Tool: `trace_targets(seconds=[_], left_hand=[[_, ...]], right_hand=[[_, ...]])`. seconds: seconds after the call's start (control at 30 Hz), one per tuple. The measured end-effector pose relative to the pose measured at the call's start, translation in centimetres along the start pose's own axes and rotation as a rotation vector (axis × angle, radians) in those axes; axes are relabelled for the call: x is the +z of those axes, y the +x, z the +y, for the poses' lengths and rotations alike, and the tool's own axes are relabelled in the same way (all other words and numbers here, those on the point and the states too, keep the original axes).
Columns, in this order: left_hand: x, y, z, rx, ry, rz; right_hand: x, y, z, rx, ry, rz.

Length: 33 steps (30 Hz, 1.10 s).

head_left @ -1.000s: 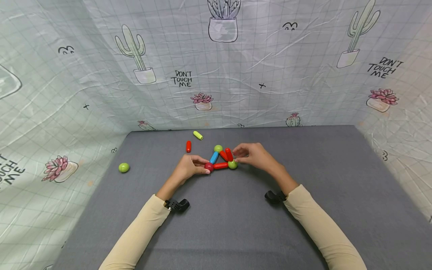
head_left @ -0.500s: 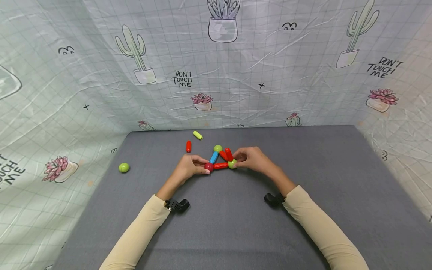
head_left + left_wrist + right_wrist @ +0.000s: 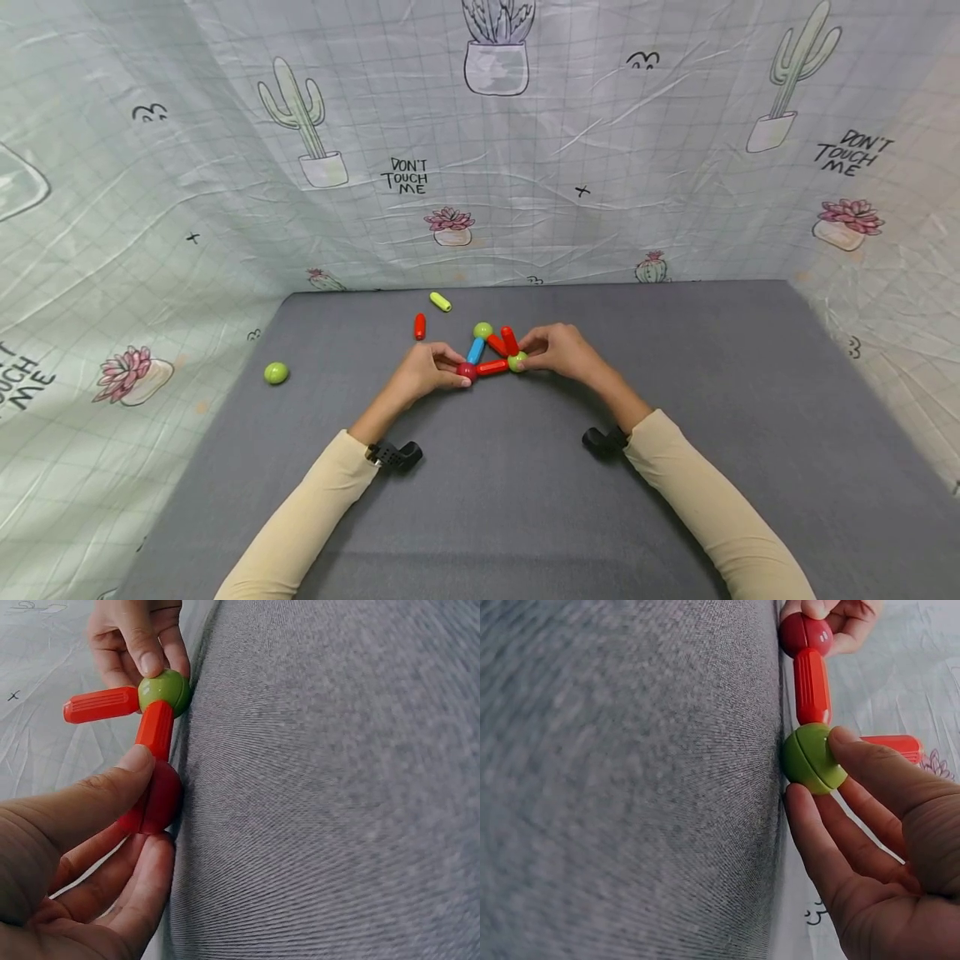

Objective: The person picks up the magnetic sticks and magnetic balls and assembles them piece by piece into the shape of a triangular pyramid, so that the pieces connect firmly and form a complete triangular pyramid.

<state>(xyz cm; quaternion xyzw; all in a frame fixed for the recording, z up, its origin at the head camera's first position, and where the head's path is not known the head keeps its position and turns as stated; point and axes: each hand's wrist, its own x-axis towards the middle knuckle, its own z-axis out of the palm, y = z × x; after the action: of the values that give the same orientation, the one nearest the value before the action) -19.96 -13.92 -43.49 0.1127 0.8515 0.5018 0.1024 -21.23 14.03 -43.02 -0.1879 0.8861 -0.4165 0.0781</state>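
Note:
My left hand [image 3: 423, 371] pinches a dark red ball [image 3: 155, 799] between thumb and fingers. At the opposite corner of a small triangle of balls and rods, my right hand [image 3: 564, 348] pinches a green ball [image 3: 812, 759]. A red rod [image 3: 492, 367] joins these two balls. From the red ball a blue rod [image 3: 476, 350] runs to a second green ball [image 3: 483, 331] at the back. Another red rod [image 3: 496, 344] forms the third side. One more red rod [image 3: 101, 705] sticks upward from the green ball in my right hand.
On the grey table [image 3: 480, 500] lie a loose red rod [image 3: 420, 326] and a yellow-green rod [image 3: 440, 302], behind my left hand. A loose green ball [image 3: 276, 372] rests near the left edge. A patterned curtain [image 3: 562, 167] hangs behind the table.
My right hand's loosely spread fingers have come together on the near green ball. The ball has shifted very slightly. My left hand keeps its hold on the red ball.

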Motion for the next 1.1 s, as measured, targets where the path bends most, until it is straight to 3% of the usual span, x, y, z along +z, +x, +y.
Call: trace_targets(seconds=[0.57,0.87,1.1], left_hand=[[0.4,-0.1,0.9,0.103,0.281,0.057],[0.4,-0.3,1.2,0.092,0.261,0.049],[0.1,-0.3,1.0,0.089,0.215,-0.004]], right_hand=[[0.2,-0.1,-0.2,-0.005,0.051,-0.005],[0.2,0.1,0.0,0.005,0.053,-0.008],[0.0,-0.1,-0.2,0.003,0.042,-0.007]])
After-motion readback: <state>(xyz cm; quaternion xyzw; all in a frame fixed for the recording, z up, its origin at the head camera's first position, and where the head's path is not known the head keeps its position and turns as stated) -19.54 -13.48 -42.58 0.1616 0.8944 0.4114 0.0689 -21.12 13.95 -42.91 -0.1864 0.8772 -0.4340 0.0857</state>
